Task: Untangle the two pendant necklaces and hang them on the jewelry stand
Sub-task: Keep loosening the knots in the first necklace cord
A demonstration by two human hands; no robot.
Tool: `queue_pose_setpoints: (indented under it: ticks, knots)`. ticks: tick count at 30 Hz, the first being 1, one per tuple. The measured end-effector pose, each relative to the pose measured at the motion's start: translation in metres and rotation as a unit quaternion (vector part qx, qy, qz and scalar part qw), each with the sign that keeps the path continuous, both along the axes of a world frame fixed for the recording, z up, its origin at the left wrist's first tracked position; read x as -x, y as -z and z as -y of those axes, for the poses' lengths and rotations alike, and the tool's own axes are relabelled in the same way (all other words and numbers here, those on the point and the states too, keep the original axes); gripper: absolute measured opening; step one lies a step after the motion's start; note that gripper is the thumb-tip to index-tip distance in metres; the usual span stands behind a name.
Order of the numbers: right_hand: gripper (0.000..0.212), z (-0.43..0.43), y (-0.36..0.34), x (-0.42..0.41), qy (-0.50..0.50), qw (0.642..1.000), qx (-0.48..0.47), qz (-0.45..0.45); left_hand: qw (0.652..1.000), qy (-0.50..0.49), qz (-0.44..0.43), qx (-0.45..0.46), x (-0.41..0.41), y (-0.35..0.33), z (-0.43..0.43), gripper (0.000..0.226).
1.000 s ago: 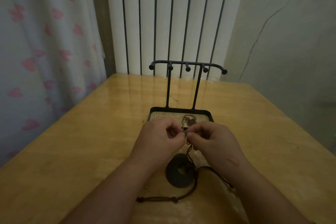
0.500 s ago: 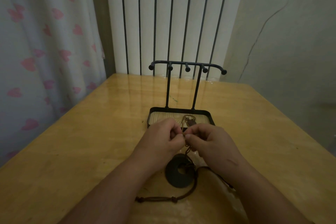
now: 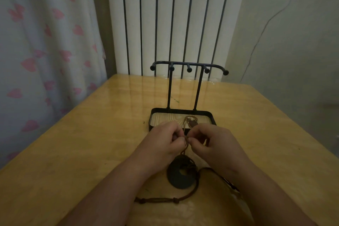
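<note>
Wooden table (image 3: 73,152): left hand (image 3: 163,143) & right hand (image 3: 216,145) both pinch brown cord (image 3: 186,144), prob. knotted.

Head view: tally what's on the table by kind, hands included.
Jewelry stand: 1
Pendants: 2, the dark ring pendant on the table and the small brown pendant in the stand's tray
Hands: 2, the left hand and the right hand, both pinching the brown cord
Total: 5
</note>
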State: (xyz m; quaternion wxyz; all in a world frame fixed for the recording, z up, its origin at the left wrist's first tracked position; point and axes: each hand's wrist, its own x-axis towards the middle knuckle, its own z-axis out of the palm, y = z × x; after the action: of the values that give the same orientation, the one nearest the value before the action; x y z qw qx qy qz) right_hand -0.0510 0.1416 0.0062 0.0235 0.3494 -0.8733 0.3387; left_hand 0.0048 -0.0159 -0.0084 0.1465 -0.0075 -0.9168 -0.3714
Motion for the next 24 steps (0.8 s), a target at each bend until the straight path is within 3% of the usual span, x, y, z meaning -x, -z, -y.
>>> queue_pose_setpoints:
  ticks: [7,14,24]
  knots:
    - [0.018,0.004,-0.01,-0.001,-0.028,0.992,-0.109,-0.064,0.998,0.023,0.027,0.044,0.0,-0.003,0.002,0.016]
    - [0.016,0.005,-0.01,-0.002,-0.035,0.987,-0.112,-0.112,0.998,0.032,0.03,0.042,0.001,-0.001,0.006,0.016]
    - [0.008,0.009,-0.012,-0.006,-0.058,0.979,-0.163,-0.111,0.995,0.059,0.062,0.052,0.002,-0.001,0.011,0.02]
